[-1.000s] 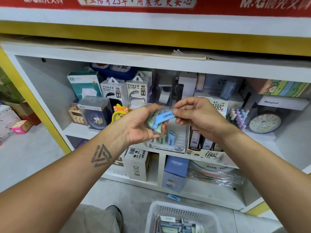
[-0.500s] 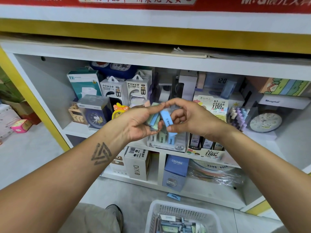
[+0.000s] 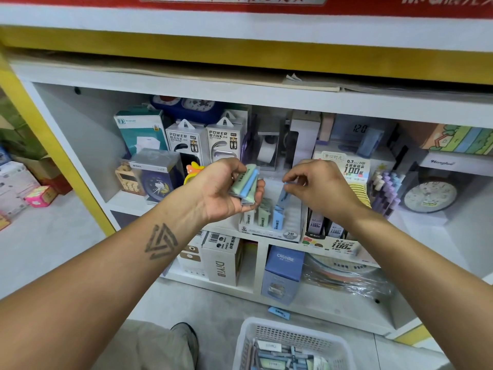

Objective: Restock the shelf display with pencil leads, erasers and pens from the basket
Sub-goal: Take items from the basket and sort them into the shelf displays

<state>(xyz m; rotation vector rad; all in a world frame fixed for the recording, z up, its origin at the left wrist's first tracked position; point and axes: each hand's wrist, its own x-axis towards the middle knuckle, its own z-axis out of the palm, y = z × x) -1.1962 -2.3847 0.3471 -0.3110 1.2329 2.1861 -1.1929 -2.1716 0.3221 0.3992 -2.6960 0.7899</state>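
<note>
— Pastel green and blue lead cases point(image 3: 246, 186) sit fanned in the left hand point(image 3: 226, 192), fingers curled round them.

— And the right hand point(image 3: 318, 186)?

— A second ago it drew one blue case point(image 3: 283, 194) from that fan; now it pinches it over the display tray point(image 3: 272, 218), at five o'clock from the fan. One slot is nearly filled; the basket point(image 3: 290, 343), at six o'clock, holds more.
</note>
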